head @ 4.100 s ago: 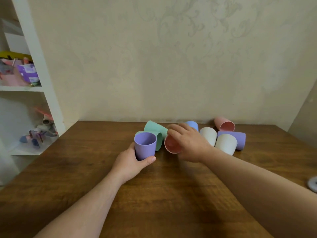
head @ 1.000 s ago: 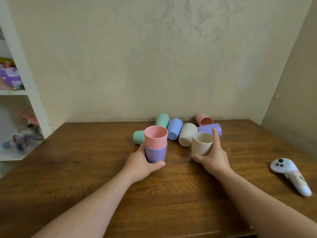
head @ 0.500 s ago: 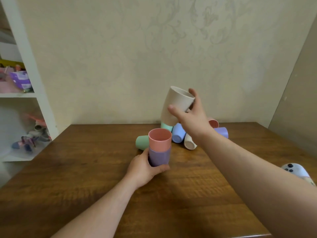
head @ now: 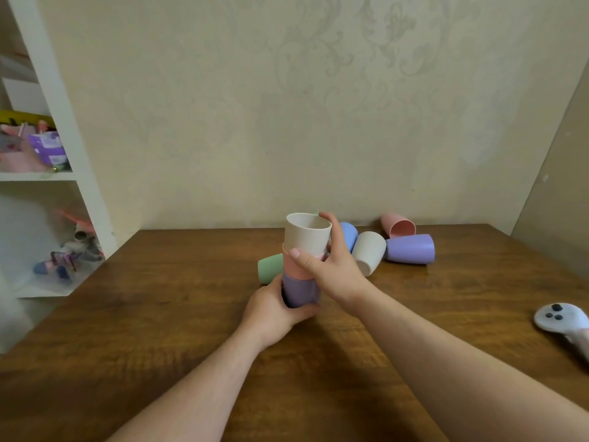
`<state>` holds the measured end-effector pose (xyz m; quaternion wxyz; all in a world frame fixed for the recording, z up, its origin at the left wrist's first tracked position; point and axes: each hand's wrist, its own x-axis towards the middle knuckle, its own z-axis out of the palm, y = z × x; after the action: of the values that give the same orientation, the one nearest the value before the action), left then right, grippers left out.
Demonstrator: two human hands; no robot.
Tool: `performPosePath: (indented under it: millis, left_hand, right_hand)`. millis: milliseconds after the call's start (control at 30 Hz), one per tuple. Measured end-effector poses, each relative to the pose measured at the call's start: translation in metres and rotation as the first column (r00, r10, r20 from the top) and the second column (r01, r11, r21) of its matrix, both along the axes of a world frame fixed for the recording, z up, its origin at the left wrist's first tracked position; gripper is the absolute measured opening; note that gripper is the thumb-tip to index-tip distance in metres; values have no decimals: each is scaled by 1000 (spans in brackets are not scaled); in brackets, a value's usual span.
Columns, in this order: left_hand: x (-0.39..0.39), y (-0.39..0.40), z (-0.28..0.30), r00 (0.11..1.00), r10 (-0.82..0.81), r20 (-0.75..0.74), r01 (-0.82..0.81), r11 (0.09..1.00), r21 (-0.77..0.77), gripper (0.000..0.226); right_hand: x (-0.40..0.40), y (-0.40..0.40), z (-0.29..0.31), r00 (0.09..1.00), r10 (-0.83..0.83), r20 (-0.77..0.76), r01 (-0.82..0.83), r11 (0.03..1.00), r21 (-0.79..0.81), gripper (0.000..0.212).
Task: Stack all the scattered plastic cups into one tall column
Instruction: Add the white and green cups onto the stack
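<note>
A stack of three cups stands upright mid-table: a purple cup (head: 299,291) at the bottom, a pink cup (head: 294,266) in it, a cream cup (head: 306,233) on top. My left hand (head: 274,309) grips the purple cup at its base. My right hand (head: 331,266) wraps the stack's right side, thumb on the cream cup's lower edge. Lying on their sides behind are a green cup (head: 270,268), a blue cup (head: 348,235), a second cream cup (head: 368,252), a second purple cup (head: 411,249) and a second pink cup (head: 399,226).
The wooden table (head: 159,314) meets a patterned wall at the back. A white game controller (head: 561,319) lies near the right edge. A white shelf unit (head: 60,129) with toys and boxes stands to the left.
My right hand brought the cream cup down from the air and set it into the pink cup on the stack. My left hand kept its hold on the purple cup.
</note>
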<state>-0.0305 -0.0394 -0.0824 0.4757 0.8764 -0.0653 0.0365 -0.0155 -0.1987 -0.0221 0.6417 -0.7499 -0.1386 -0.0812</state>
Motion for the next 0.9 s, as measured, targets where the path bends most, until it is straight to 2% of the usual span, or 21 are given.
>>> performPosePath:
  millis: [133, 233, 367, 500, 600, 667, 733, 800, 833, 900]
  left_hand:
    - [-2, -1, 2, 1000, -1, 8, 1, 1000, -2, 67]
    - [-4, -4, 4, 1000, 1, 15, -2, 998, 56, 82]
    - [-1, -10, -1, 998, -23, 58, 6, 961, 277, 104]
    - [-3, -12, 6, 999, -25, 40, 9, 927, 374, 91]
    - [-3, -11, 4, 999, -12, 41, -5, 922, 388, 63]
    - [-2, -8, 5, 995, 13, 103, -46, 943, 329, 38]
    - [3, -4, 16, 975, 60, 213, -131, 933, 336, 24]
    - [12, -1, 34, 937, 74, 340, -214, 893, 395, 21]
    - [19, -1, 44, 937, 75, 342, -229, 869, 438, 27]
    - [35, -3, 62, 967, 69, 245, -204, 788, 581, 59]
  right_hand:
    - [0, 2, -8, 999, 36, 4, -36, 998, 55, 96]
    - [-5, 3, -19, 999, -19, 41, 23, 995, -98, 93]
    - [-17, 2, -33, 992, -125, 31, 129, 963, -237, 92]
    - [-19, -11, -40, 989, -150, 9, 146, 943, -301, 80]
    - [-20, -30, -38, 982, -188, 0, 179, 933, -311, 74]
    - [-19, -45, -38, 974, -225, -10, 211, 926, -313, 73]
    - [-18, -55, -39, 970, -242, -26, 222, 925, -309, 72]
    - [-17, -59, -42, 972, -233, -41, 210, 930, -302, 71]
    - [-17, -59, -44, 974, -222, -43, 199, 933, -298, 71]
    - [-17, -59, -48, 975, -219, -35, 200, 935, -292, 69]
